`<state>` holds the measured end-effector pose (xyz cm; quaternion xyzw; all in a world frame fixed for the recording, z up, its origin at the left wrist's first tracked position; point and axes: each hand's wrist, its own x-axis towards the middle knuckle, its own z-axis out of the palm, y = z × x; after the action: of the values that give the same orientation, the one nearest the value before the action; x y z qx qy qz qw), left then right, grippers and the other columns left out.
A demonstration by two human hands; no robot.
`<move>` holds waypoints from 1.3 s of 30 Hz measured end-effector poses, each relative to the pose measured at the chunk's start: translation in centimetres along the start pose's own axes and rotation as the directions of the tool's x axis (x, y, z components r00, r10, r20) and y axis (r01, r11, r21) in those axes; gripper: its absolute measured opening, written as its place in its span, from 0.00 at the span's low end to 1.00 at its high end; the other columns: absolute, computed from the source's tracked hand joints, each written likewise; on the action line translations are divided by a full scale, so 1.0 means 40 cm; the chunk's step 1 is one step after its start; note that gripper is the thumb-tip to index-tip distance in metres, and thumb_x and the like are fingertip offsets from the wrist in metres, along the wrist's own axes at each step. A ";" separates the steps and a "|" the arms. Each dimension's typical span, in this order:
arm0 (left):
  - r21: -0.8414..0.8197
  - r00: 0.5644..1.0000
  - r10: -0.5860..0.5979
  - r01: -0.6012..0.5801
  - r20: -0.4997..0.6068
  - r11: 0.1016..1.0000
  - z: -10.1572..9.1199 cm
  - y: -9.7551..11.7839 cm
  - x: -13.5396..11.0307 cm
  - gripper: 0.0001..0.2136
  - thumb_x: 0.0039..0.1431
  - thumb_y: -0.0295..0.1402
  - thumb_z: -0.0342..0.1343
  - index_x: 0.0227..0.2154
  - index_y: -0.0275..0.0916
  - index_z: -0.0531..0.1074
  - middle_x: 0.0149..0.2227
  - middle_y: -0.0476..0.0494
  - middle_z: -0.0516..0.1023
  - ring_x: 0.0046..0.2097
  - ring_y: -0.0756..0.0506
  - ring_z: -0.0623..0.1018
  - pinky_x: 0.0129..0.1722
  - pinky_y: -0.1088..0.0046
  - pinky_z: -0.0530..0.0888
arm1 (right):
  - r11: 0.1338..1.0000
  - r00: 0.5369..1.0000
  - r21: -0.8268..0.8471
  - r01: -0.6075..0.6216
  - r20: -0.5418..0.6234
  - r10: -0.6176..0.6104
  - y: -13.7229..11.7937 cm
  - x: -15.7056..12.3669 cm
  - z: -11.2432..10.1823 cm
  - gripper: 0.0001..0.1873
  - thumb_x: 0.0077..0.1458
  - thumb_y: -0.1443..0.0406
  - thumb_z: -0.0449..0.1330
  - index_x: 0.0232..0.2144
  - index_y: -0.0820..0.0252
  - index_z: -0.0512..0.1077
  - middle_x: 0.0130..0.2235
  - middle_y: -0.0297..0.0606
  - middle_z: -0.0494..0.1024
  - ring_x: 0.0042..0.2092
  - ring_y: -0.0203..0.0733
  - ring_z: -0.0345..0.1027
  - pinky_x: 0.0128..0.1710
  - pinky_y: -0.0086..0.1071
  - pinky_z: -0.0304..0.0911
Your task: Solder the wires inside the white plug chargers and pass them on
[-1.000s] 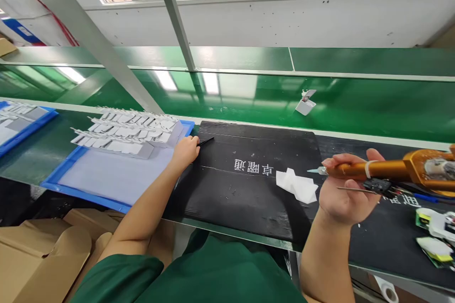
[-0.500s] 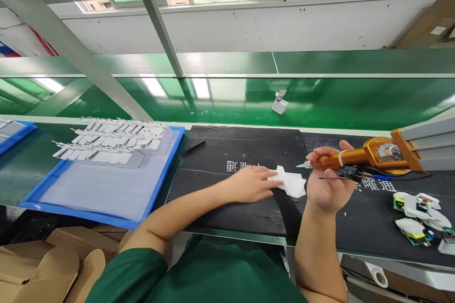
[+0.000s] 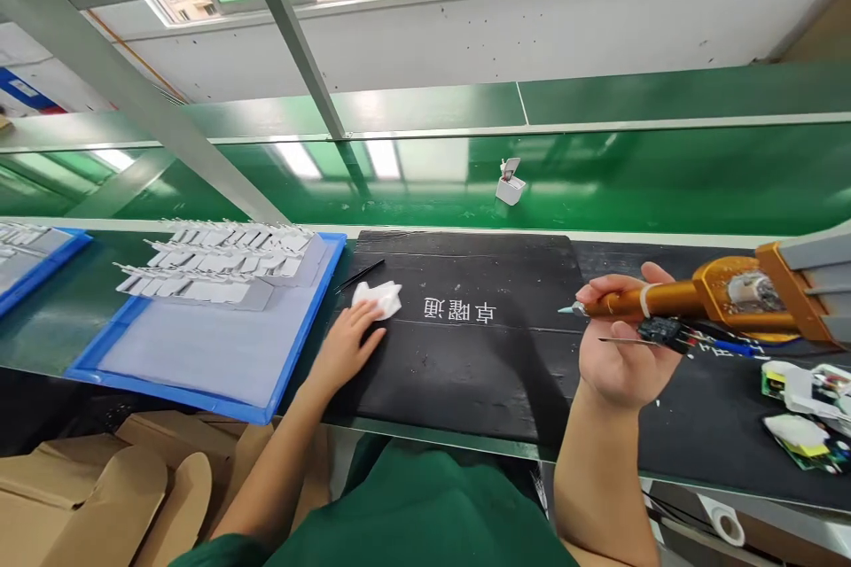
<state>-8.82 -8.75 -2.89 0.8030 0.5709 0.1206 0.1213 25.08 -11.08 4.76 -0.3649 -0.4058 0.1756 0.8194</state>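
The fingertips of my left hand [image 3: 347, 345] rest on the near edge of a crumpled white tissue [image 3: 380, 298], on the left part of the black mat [image 3: 425, 381]. Its thumb is stretched out to the side, off the tissue. My right hand [image 3: 621, 341] is wrapped around the front of a gold dispensing gun [image 3: 675, 295], palm up. The gun's pale teal nozzle points left over the mat. A black switch with wires [image 3: 665, 333] hangs under the gun's body. Black tweezers [image 3: 360, 275] lie just beyond the tissue.
A blue-rimmed tray [image 3: 199, 363] on the left bears rows of white housings [image 3: 226, 257]. Another blue tray [image 3: 46, 270] stands farther left. At right lie several circuit boards [image 3: 808, 412]. A small white open box [image 3: 511, 186] stands on the green surface behind. Cardboard boxes [image 3: 86, 496] are below left.
My left hand has moved left across the mat, and the tissue has gone with it, away from the nozzle. My right hand keeps its hold on the gun.
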 end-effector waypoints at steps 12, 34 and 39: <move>-0.291 0.992 0.034 -0.067 -0.119 0.954 -0.029 0.108 0.143 0.18 0.65 0.38 0.51 0.55 0.42 0.68 0.64 0.39 0.70 0.66 0.42 0.68 0.67 0.57 0.65 | 1.000 1.000 0.004 0.004 0.002 -0.004 0.009 0.002 0.001 0.24 0.40 0.57 0.66 0.44 0.54 0.75 0.31 0.35 0.77 0.29 0.41 0.68 0.30 0.39 0.65; -0.647 0.975 -0.220 0.184 0.025 0.740 0.019 0.342 0.734 0.42 0.54 0.31 0.62 0.68 0.33 0.47 0.61 0.28 0.71 0.59 0.38 0.75 0.59 0.63 0.69 | 1.000 0.996 -0.004 -0.021 0.083 0.021 0.017 -0.008 -0.039 0.21 0.49 0.58 0.64 0.46 0.52 0.74 0.36 0.36 0.77 0.33 0.38 0.69 0.32 0.34 0.65; -0.672 0.966 0.158 0.022 0.205 0.740 0.011 0.281 0.499 0.46 0.46 0.30 0.64 0.68 0.39 0.48 0.56 0.35 0.74 0.48 0.42 0.79 0.51 0.63 0.75 | 0.999 0.996 0.006 -0.035 0.079 0.035 0.000 -0.011 -0.019 0.23 0.46 0.58 0.66 0.47 0.52 0.74 0.34 0.34 0.77 0.32 0.38 0.68 0.32 0.35 0.65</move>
<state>7.66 6.52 1.54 0.7348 0.4396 0.2202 0.4672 25.40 -11.70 4.22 -0.3617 -0.4309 0.2057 0.8008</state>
